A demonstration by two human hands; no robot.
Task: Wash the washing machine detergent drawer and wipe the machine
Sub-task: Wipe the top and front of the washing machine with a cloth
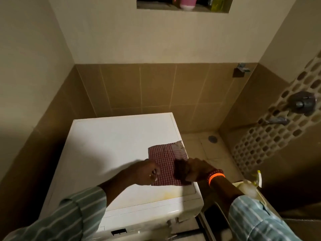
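On top of the washing machine [112, 150] | checked cloth [166, 159] is pinched by left hand [147, 173] and right hand [192, 171] | likely being folded for wiping

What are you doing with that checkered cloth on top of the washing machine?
A person stands over the white washing machine in a tiled washroom. Both hands are on a red checkered cloth lying near the top's right edge: the left hand at its left side, the right hand on its right side. It looks like the cloth is being folded or readied for wiping. Yellowish staining shows near the front.
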